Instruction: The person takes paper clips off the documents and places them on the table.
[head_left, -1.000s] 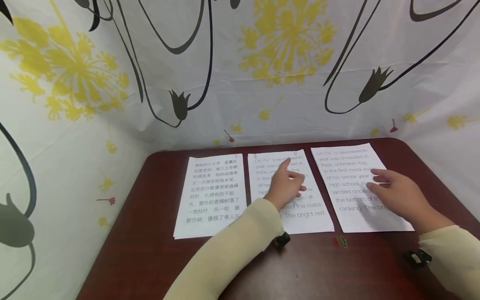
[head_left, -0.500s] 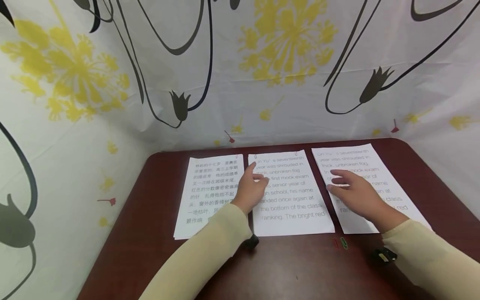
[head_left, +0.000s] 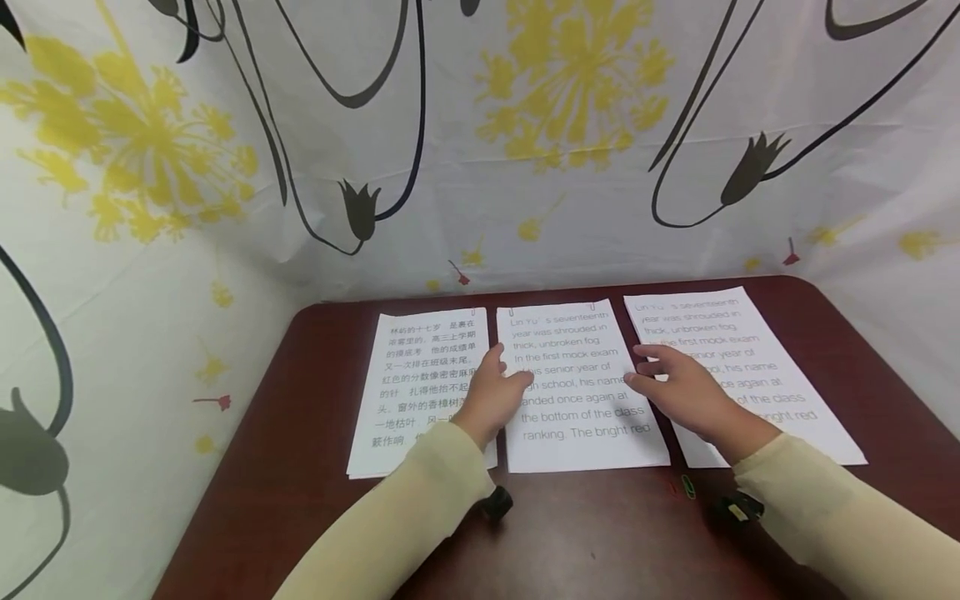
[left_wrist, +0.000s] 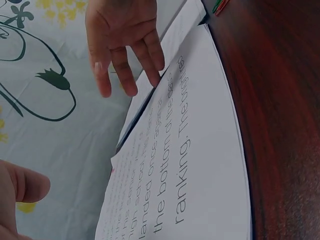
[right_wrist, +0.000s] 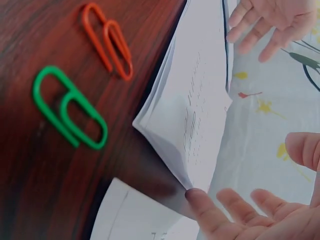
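A stack of white sheets with English print (head_left: 570, 400) lies in the middle of the table, with small clips along its top edge. My left hand (head_left: 491, 392) is at the stack's left edge, thumb over the print and fingers spread. My right hand (head_left: 682, 396) is at the right edge, thumb towards the stack; it overlaps the right-hand sheets in the head view. In the right wrist view, a right fingertip (right_wrist: 192, 196) is right at the middle stack's edge, and the stack's corner bows up. Neither hand grips anything.
A stack of Chinese-printed sheets (head_left: 420, 375) lies on the left, clipped at the top right. More English sheets (head_left: 780, 367) lie on the right. A green paper clip (right_wrist: 70, 107) and a red paper clip (right_wrist: 110, 42) rest near the front. Patterned cloth (head_left: 495, 225) hangs behind the table (head_left: 585, 542).
My left hand has moved left from over the middle stack to its left edge. My right hand has moved left from over the right-hand sheets to the middle stack's right edge.
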